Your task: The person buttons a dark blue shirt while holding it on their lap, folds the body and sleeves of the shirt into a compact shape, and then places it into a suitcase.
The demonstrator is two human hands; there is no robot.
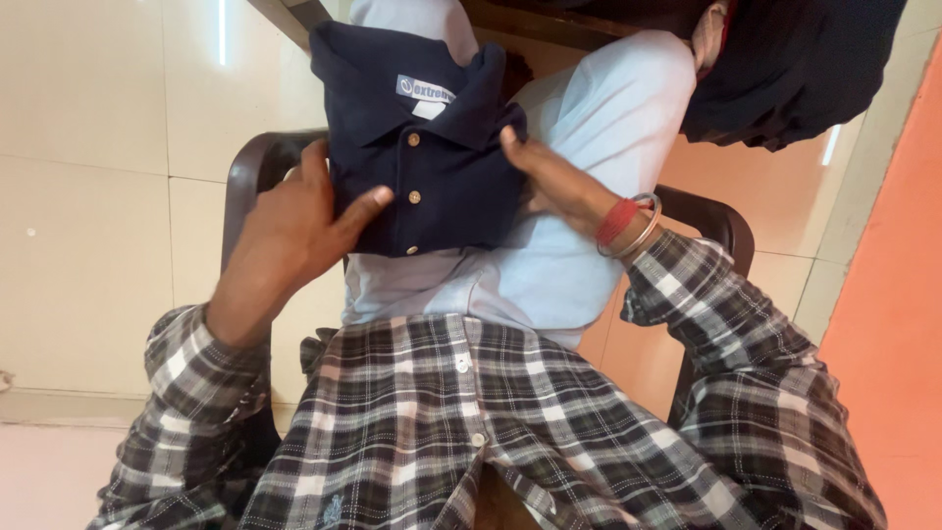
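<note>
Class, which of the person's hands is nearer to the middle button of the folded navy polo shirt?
Left. The left hand has its thumb lying on the navy polo shirt beside the middle button; the right hand grips the shirt's far edge.

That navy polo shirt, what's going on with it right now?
A person in a plaid shirt holds a folded navy polo shirt with both hands. The left hand grips its left edge, thumb lying across the front near the buttons. The right hand, with a red thread and bangle at the wrist, holds the right edge. The polo rests on a light blue garment draped over a dark chair.
</note>
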